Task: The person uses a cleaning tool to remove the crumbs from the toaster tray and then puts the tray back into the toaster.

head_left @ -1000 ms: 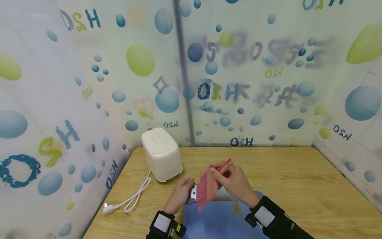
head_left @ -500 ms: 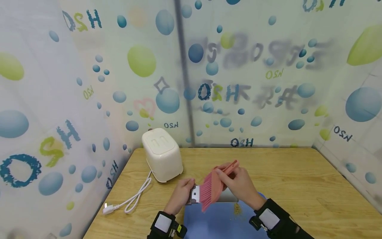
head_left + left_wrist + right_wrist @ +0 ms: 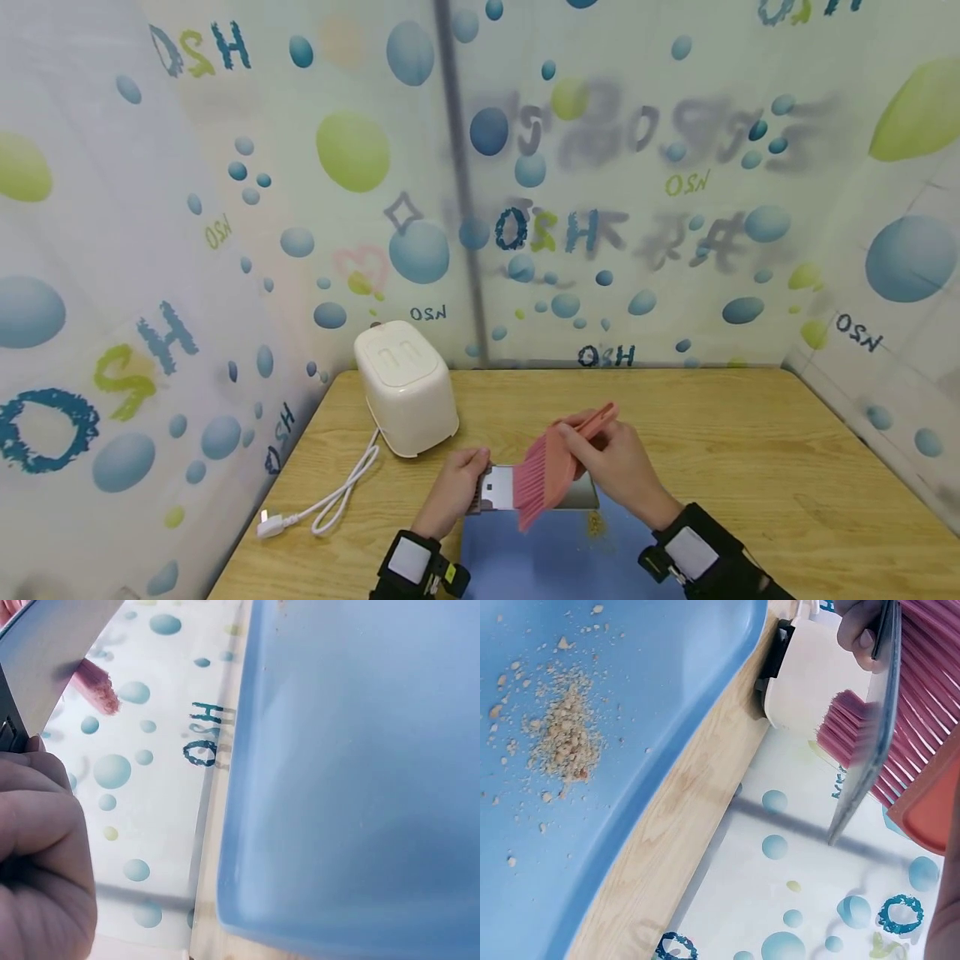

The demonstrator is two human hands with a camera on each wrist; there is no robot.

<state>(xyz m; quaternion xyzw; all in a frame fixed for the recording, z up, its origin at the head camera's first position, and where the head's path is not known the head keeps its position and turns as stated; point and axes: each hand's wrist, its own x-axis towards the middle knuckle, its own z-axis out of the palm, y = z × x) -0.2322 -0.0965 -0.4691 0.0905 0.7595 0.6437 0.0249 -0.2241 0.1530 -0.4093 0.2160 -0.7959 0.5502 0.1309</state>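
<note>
My left hand [image 3: 453, 485] grips the left end of a flat metal crumb tray [image 3: 585, 497], raised above a blue tray [image 3: 540, 558]. In the left wrist view its fingers [image 3: 37, 817] curl at the dark end of the metal sheet [image 3: 56, 645]. My right hand [image 3: 618, 462] pinches the handle of a pink brush [image 3: 558, 471], whose bristles lie across the middle of the crumb tray. In the right wrist view the bristles [image 3: 926, 682] overlap the tilted sheet's edge and stick out past it. A small heap of crumbs [image 3: 568, 739] lies on the blue tray below.
A white toaster [image 3: 405, 392] stands at the back left of the wooden table [image 3: 750, 467]. Its white cord ends in a plug [image 3: 272, 525] near the left table edge. A patterned curtain [image 3: 637, 275] hangs behind and along both sides.
My right hand has drawn the brush to the right along the crumb tray, from near its left end to its middle. My left hand has stayed about where it was.
</note>
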